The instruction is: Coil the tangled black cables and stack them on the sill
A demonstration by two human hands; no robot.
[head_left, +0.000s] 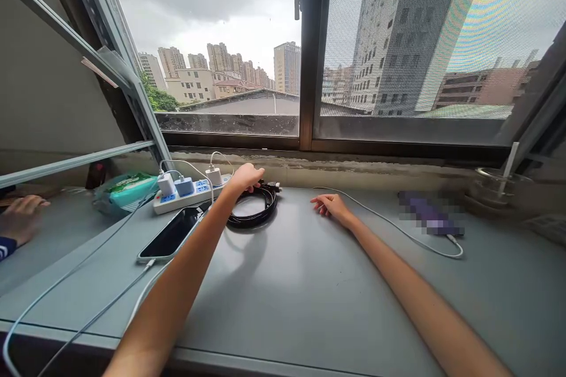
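A coiled black cable with connector ends lies on the grey table, near the window wall. My left hand is at the top of the coil, its fingers curled down and closed on the cable; part of the grip is hidden behind the hand. To the right, my right hand rests on the tabletop, fingers loosely bent and apart, holding nothing. A thin white cord starts just behind it.
A white power strip with several chargers stands left of the coil. Beside it lies a phone on a cord. A purple blurred device and a glass jar are right. Another person's hand is far left, near a green packet.
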